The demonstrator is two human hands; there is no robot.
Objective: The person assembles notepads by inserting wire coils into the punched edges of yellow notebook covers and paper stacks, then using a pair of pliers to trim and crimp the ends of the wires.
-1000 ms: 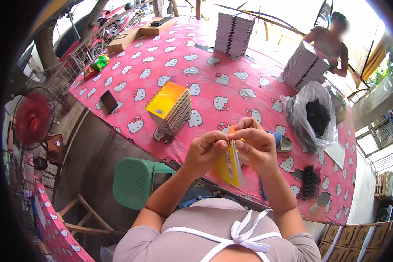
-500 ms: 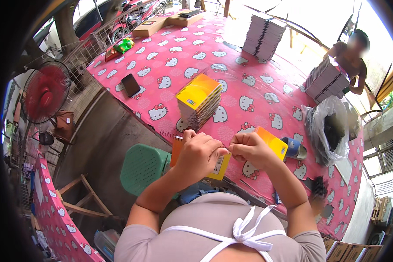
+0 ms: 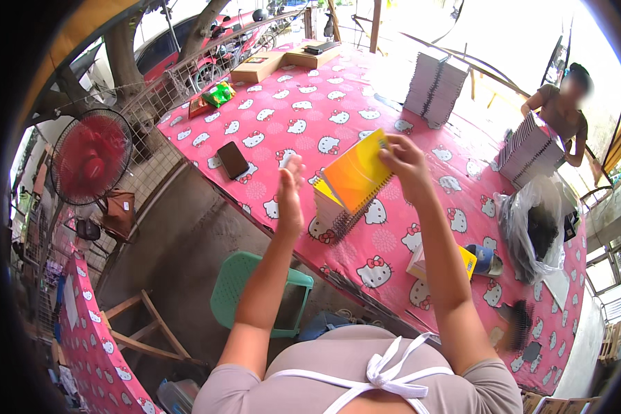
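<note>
My right hand [image 3: 403, 164] pinches the upper corner of a yellow-and-orange spiral notebook [image 3: 357, 172]. The notebook is tilted just over a stack of similar spiral notebooks [image 3: 333, 219], hiding most of the stack's top; whether it touches the stack I cannot tell. To the left of the stack, my left hand [image 3: 291, 194] is raised with its fingers stretched out and nothing in it. Beyond my right forearm lies another yellow notebook [image 3: 467, 262], partly hidden by that arm.
A pink patterned cloth covers the table [image 3: 376, 272]. Around it are a dark phone [image 3: 232, 160], a tall notebook stack [image 3: 435, 90], a clear plastic bag [image 3: 531, 231] and a green stool [image 3: 236, 284]. A co-worker [image 3: 559, 114] handles another stack [image 3: 531, 150] at the far right.
My hands were together over a notebook near the table's edge. Now they are apart: the right holds the notebook farther out at the stack, and the left has opened. The view has shifted slightly.
</note>
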